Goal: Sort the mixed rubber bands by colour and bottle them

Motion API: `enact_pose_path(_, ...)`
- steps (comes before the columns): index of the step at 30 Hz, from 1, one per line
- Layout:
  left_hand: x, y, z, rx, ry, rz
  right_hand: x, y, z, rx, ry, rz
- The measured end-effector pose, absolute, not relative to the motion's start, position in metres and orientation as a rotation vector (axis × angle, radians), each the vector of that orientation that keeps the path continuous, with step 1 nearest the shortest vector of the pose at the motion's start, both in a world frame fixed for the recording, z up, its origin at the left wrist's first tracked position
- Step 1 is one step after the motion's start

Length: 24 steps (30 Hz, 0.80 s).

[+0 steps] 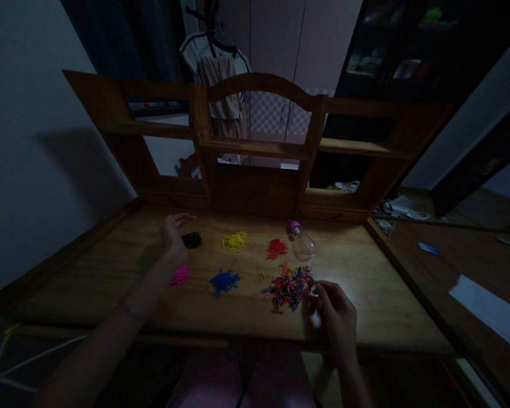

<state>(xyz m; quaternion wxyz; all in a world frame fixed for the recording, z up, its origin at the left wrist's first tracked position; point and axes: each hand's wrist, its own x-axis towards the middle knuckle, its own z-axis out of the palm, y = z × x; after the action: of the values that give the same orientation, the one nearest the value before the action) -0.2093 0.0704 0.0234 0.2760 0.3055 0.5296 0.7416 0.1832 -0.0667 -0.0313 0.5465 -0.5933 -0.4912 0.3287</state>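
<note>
Desk (391, 300), right hand (339, 310) with fingertips close together, cannot tell if pinching anything, left hand (172, 238) loosely spread, tangled multicoloured heap of small looped pieces (292, 285) at the right fingertips, blue pile (224, 281), yellow pile (234, 242), red pile (276, 248), pink pile (180, 275), black pile (192, 240)

clothes (221, 79) hang between a dark curtain (131, 39) and a wardrobe (276, 45); white paper (493, 311) lies at right.

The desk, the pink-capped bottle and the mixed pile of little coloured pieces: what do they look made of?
Desk: wood, satiny, with visible grain and soft sheen. Pink-capped bottle: smooth, clear plastic or glass; the wood shows through. Mixed pile: perhaps plastic or coated wire, from its bright colours; too small to tell.
</note>
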Motion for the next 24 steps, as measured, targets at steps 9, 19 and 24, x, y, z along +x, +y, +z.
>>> enact_pose_path(9, -0.096, -0.005, 0.031, 1.931, 1.192, 0.937, 0.181, -0.066, -0.028, -1.429, -1.179, 0.777)
enact_pose_path(19, -0.079, 0.018, -0.016, 2.198, 1.271, 0.687, 0.178, -0.068, -0.031, -1.429, -1.194, 0.758)
enact_pose_path(24, -0.111, 0.042, 0.002, 2.438, 1.722, 0.597, 0.177, -0.069, -0.03, -1.43, -1.189, 0.758)
